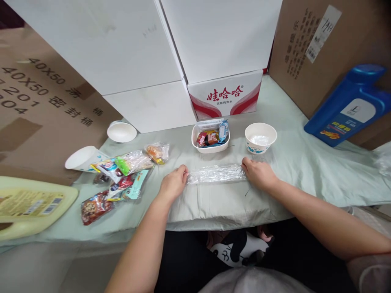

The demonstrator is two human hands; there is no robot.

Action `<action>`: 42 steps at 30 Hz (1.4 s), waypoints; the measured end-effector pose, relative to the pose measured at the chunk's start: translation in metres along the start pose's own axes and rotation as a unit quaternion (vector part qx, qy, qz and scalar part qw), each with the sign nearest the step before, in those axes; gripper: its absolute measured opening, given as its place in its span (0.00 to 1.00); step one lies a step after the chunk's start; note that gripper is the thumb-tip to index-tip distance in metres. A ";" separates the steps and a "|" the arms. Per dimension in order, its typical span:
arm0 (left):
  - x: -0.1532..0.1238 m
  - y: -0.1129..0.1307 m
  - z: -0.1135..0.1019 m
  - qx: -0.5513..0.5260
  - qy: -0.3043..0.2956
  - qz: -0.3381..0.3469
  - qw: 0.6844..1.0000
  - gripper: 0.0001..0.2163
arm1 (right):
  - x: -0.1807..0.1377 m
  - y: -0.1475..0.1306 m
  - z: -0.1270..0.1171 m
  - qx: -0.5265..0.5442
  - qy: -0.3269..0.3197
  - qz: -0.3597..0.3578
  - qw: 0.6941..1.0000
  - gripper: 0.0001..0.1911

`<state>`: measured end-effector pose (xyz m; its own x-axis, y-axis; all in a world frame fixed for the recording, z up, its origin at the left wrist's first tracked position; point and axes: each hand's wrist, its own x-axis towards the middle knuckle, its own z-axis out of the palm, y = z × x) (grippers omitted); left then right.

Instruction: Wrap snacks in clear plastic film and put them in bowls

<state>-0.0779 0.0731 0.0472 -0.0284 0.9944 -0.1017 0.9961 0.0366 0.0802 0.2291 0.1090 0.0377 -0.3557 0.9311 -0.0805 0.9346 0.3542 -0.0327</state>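
A strip of crinkled clear plastic film lies flat on the pale green cloth in front of me. My left hand pinches its left end and my right hand pinches its right end, both with fingers closed on the film. Just behind the film stand a white rectangular dish with wrapped snacks in it and a white paper bowl with something clear inside.
Several wrapped snack packets lie in a heap at the left, beside a tipped paper cup and a white bowl. A yellow jug lies far left, a blue jug far right. Cardboard and white boxes wall the back.
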 end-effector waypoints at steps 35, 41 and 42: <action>-0.027 0.078 0.031 -0.020 0.166 0.100 0.981 0.13 | -0.034 0.000 -0.008 0.031 0.053 -0.310 0.949 0.11; -0.039 0.092 0.028 -0.118 0.055 0.298 0.946 0.16 | -0.055 -0.004 -0.037 0.114 -0.047 -0.397 0.909 0.07; -0.041 0.091 0.026 -0.150 0.008 0.359 0.921 0.16 | -0.060 -0.003 -0.044 0.162 -0.086 -0.420 0.889 0.09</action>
<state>0.0163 0.0336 0.0328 0.6258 0.7737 0.0991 0.6902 -0.6084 0.3917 0.2473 0.0555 0.0863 -0.9484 0.3141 -0.0425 0.3006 0.8487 -0.4351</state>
